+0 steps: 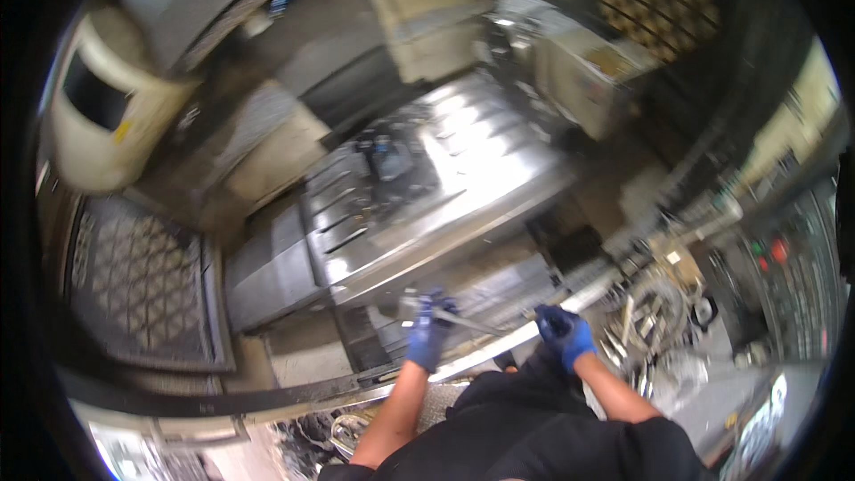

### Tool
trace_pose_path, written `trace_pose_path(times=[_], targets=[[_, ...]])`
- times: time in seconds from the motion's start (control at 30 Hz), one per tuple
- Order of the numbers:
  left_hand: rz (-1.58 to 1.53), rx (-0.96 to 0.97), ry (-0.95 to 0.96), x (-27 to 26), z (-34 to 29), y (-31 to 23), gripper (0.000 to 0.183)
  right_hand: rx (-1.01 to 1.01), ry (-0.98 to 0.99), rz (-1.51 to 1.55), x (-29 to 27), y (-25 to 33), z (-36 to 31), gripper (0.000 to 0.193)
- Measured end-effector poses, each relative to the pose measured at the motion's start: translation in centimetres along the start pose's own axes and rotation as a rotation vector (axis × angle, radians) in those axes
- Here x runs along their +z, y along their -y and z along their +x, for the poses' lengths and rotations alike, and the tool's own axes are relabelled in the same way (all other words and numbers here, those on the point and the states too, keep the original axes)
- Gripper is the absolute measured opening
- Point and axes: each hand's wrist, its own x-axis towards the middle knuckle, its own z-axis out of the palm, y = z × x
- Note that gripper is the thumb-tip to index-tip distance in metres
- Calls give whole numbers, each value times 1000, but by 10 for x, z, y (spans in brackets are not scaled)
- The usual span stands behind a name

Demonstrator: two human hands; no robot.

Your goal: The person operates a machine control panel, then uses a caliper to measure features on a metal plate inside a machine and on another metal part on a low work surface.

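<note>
One grey rod (476, 322) runs right from closed left hand (431, 331), likely gripped there for control; right hand (565, 337) curled, can't tell if holding anything.

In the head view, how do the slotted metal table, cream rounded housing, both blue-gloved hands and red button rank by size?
1. Slotted metal table
2. Cream rounded housing
3. Left hand and right hand: too alike to rank
4. Red button
</note>
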Motion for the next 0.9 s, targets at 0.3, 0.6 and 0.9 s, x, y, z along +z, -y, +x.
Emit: trace_pose_path(times=[0.3, 0.6, 0.9], targets=[[814, 37, -218, -189, -57, 34, 44, 322, -219, 66, -115, -32, 1, 36], [959, -712, -357, -238, -67, 112, 38, 558, -1158, -237, -337, -30, -55, 47], [930, -637, -370, -201, -13, 105, 41, 910, -809, -782, -413, 8, -34, 54]])
